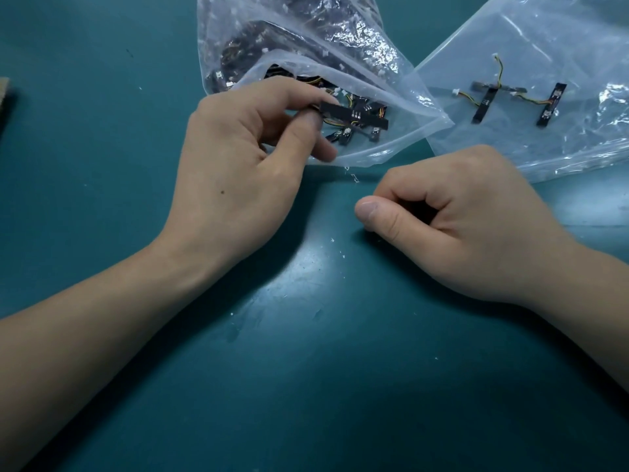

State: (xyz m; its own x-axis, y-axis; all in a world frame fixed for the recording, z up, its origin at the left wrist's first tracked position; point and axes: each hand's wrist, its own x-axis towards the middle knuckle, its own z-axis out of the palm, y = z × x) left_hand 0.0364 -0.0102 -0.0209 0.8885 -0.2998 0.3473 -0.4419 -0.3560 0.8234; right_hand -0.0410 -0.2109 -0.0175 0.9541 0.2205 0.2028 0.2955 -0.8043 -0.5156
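Head view: the left hand pinches one end of a black LED strip board between thumb and forefinger, at the open mouth of the clear plastic bag just beyond its fingertips. The board sits level and clear of the tangle beneath it. Gripping the end, not the middle, likely keeps fingers off the components and lets the attached wires trail free. More boards with yellow and red leads lie heaped inside the bag, directly under the pinched one.

The right hand rests on the green bench mat, well apart from the left, with its fingers curled into a fist and the thumb laid against the forefinger; nothing shows inside it.

Beyond the right hand lies a second clear bag with a few wired boards spread flat — probably the receiving side. White plastic flecks dot the mat between the hands.
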